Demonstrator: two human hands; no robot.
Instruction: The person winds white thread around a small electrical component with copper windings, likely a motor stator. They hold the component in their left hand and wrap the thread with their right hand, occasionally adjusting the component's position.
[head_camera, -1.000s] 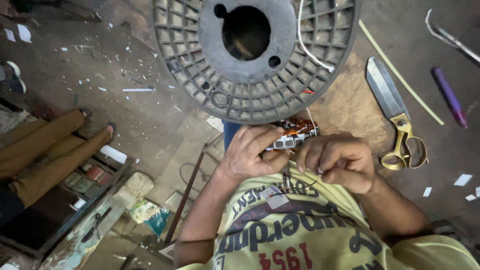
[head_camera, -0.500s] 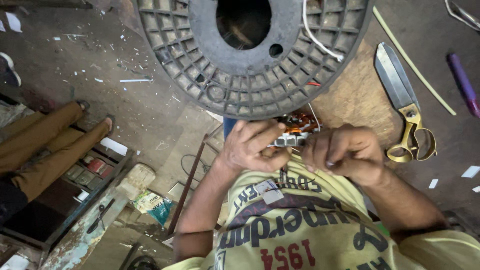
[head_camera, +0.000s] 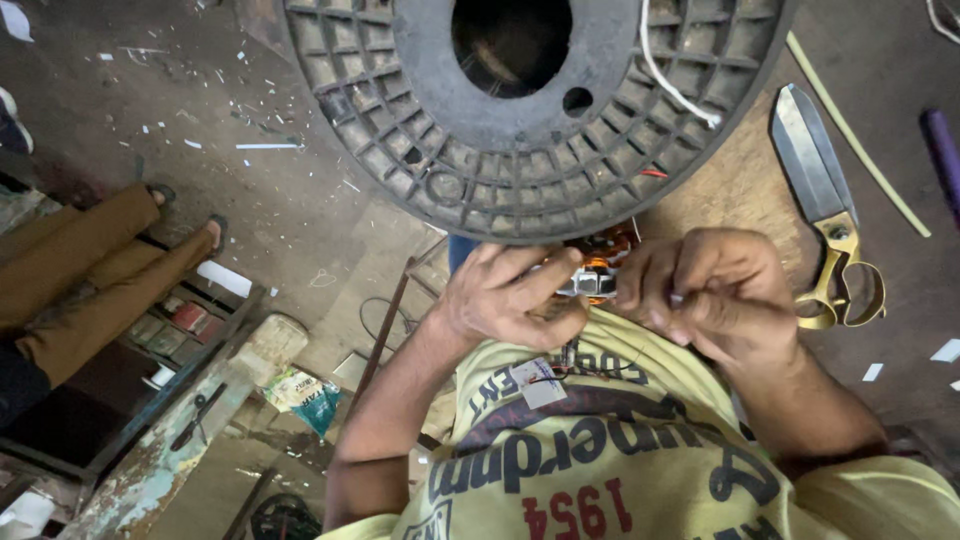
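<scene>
Copper-wound coil (head_camera: 600, 270) sits pinched between left hand (head_camera: 510, 300) and right hand (head_camera: 715, 290).

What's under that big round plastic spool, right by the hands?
Beneath the grey spool, a small part wound with copper wire peeks out, gripped between the left hand and right hand. Spool and fingers cover most of it, so its full shape is hidden.

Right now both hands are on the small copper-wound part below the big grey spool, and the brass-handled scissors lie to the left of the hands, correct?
Not quite: in the head view the scissors lie to the right of the hands, beside the right hand. The rest holds.
</scene>
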